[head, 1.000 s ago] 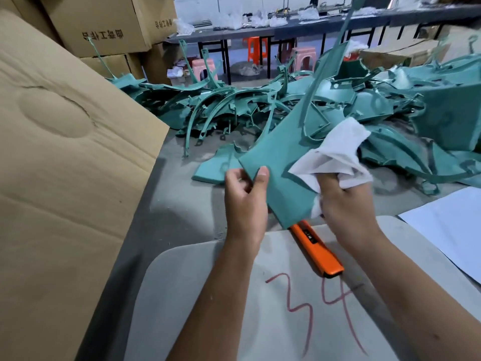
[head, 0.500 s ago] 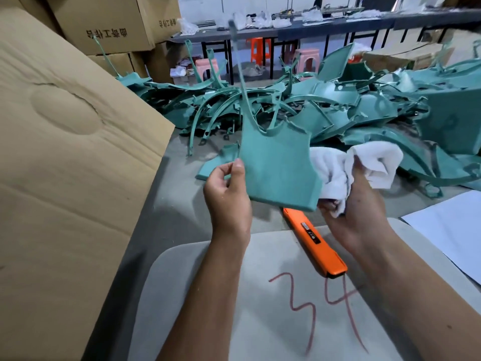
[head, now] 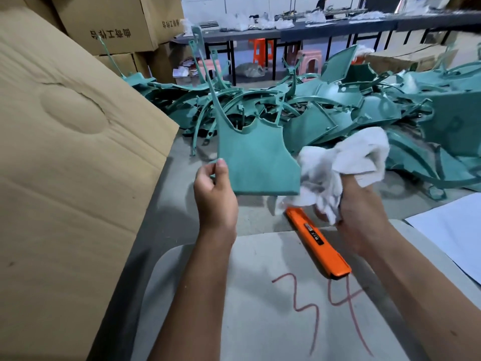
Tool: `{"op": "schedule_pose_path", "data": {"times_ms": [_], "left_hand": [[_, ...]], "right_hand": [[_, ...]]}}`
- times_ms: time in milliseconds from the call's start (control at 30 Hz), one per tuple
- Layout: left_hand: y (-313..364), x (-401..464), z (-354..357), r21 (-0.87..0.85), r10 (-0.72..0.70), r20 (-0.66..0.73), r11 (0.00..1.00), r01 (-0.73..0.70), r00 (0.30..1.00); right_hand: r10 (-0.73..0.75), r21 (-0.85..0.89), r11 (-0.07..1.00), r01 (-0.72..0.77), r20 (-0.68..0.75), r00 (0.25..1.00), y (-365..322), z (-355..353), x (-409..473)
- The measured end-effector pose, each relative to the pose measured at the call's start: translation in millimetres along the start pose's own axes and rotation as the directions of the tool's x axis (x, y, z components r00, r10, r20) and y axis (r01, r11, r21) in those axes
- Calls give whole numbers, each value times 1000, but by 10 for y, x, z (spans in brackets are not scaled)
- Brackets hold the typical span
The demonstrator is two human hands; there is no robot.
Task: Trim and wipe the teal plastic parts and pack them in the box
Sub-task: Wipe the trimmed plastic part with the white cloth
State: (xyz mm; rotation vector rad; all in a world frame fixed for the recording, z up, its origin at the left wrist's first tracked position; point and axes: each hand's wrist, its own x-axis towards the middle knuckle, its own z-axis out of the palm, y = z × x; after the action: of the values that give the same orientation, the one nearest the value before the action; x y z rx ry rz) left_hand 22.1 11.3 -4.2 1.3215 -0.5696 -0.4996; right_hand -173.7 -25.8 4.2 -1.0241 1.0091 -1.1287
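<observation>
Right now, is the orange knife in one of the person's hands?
No. The orange knife lies on the table; the left hand pinches the teal part and the right hand grips the white cloth.

A red hand-drawn "34" stood on the pale grey board (head: 260, 295) in the lower middle of the frame. The cardboard cartons (head: 112, 22) stacked at the upper left carried dark printed Chinese characters on two faces, seen upside down and not legible. The orange utility knife (head: 318, 242) near the centre bore a small black label with print too small to read.
</observation>
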Motion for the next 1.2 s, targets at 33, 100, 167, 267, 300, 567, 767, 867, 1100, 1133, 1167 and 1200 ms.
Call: {"op": "schedule_pose_path", "data": {"times_ms": [33, 100, 167, 267, 300, 567, 767, 867, 1100, 1133, 1167, 1200], "left_hand": [[-9, -20, 21, 17, 5, 24, 1000, -6, 1000], [-41, -73, 67, 46, 18, 82, 999, -22, 996], [-65, -99, 86, 40, 10, 135, 999, -16, 991], [-44, -148, 105, 11, -15, 308, 1000, 12, 951], [-34, -181, 120, -10, -29, 369, 999, 35, 929], [80, -453, 310, -298, -99, 346, 932, 209, 933], [55, -432, 258, -175, -242, 443, 921, 348, 864], [67, -350, 204, -282, -303, 445, 846, 453, 843], [55, -433, 320, -472, -267, 296, 794, 383, 917], [52, -428, 324, -493, -264, 271, 788, 369, 926], [50, -418, 318, -502, -257, 248, 790, 351, 934], [48, -404, 304, -504, -245, 226, 799, 329, 943]], "right_hand": [[4, -8, 1000, -4, 90, 996, 32, 67, -51], [-50, -45, 997, 58, 160, 986, 48, 164, -143], [-130, -3, 991, 131, 73, 989, 48, 185, -146], [-118, 94, 988, 126, -82, 990, -27, 134, -73], [-44, 160, 985, 67, -146, 988, -19, 92, -30], [18, 313, 950, -1, -53, 998, 72, 6, 43], [-193, 350, 922, 162, 54, 980, 78, 159, -34], [-157, 261, 954, 148, 16, 987, 38, 48, 62], [-175, 42, 984, 173, 73, 982, 131, 29, 42], [-165, 22, 986, 163, 108, 980, 137, 42, 30], [-160, 2, 987, 161, 148, 976, 129, 43, 26], [-157, -18, 986, 164, 204, 966, 98, 33, 25]]}}
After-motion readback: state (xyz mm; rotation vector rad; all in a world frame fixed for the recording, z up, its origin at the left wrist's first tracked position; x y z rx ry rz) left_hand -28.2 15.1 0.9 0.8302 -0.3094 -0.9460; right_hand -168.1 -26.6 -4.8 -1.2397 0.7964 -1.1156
